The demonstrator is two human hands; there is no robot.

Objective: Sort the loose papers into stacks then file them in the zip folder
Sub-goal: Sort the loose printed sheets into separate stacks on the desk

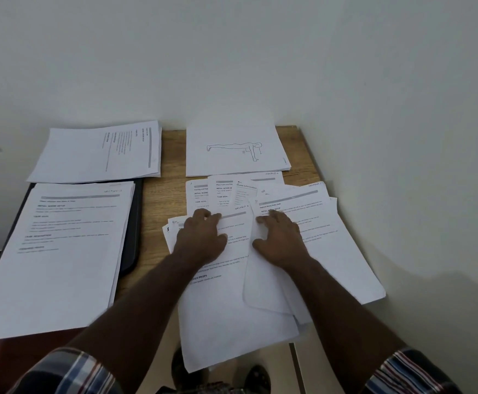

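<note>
Both hands, left and right, fingers flat, press fanned loose papers; printed white sheets, long axes toward tabletop's far edge.

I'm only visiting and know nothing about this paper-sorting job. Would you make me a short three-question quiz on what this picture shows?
1. True or false: the left hand and right hand both rest on the loose pile of papers.
2. The dark zip folder lies:
A. on the figure-drawing stack
B. under the near-left stack
C. under the loose pile
3. Fill in: not counting the loose pile, ____ tidy stacks lie on the wooden table, including the far-left stack.

Key:
1. True; each hand lies flat on the sheets.
2. B
3. Three
</note>
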